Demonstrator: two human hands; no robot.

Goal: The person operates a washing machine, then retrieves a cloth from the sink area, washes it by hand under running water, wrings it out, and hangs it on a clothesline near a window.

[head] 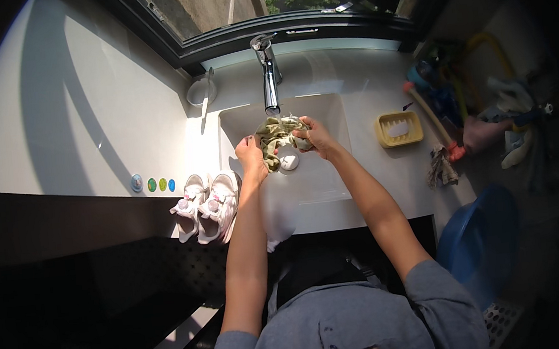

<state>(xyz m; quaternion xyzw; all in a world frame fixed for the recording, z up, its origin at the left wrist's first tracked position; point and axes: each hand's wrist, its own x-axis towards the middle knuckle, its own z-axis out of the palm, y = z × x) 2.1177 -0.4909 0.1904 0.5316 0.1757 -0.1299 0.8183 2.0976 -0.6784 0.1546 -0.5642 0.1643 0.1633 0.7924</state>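
Note:
A wet olive-green cloth item (271, 134), bunched up, hangs between my two hands under the chrome faucet (270, 83). Water runs from the spout onto it. My left hand (252, 157) grips the cloth's left side, and my right hand (313, 137) pinches its right side. Both are above the white sink basin (327, 180). Below the cloth, a round drain cover (288, 161) shows in part. Which kind of garment or rag the cloth is, I cannot tell.
White sneakers (217, 205) stand by the sink's left edge. A bowl with a brush or spoon (201, 91) sits behind them. To the right are a yellow soap dish (399, 129), a handled tool (431, 116), a crumpled rag (441, 166) and a blue basin (480, 241).

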